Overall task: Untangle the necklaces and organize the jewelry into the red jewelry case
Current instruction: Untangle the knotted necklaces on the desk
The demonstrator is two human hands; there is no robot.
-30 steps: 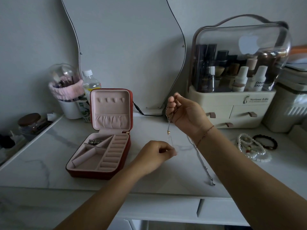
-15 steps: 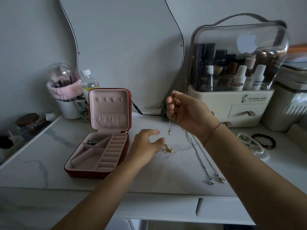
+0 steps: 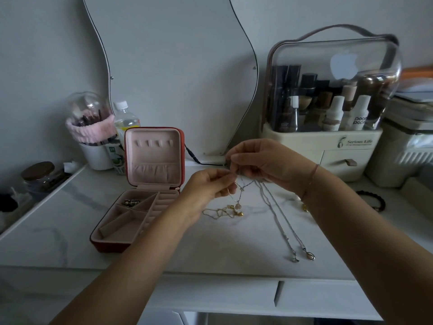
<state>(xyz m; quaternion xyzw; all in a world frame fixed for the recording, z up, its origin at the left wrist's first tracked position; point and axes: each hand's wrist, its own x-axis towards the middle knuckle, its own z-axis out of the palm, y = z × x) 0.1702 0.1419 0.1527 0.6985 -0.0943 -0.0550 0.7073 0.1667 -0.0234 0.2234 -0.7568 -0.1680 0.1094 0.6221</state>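
Note:
The red jewelry case (image 3: 106, 245) lies open at the left with its pink lid upright; a small dark piece of jewelry (image 3: 131, 202) sits in its back compartment. My left hand (image 3: 208, 187) and my right hand (image 3: 262, 163) meet above the table, both pinching the tangled necklaces (image 3: 241, 191). A gold chain (image 3: 219, 212) with small pendants trails onto the table under my left hand. Two silver chains (image 3: 280, 221) run from my right hand toward the table's front edge, ending in pendants.
A wavy mirror (image 3: 168, 66) leans on the wall behind. A cosmetics organizer (image 3: 328, 146) with drawers stands at the right, a brush cup (image 3: 97, 156) and bottle (image 3: 124, 120) at the left. A dark bead bracelet (image 3: 375, 199) lies to the right. A cable (image 3: 194, 158) runs behind the case.
My right hand has lowered with the necklaces. My left hand rose from the table to pinch the tangle beside it. The gold chain and both silver chains now rest on the table.

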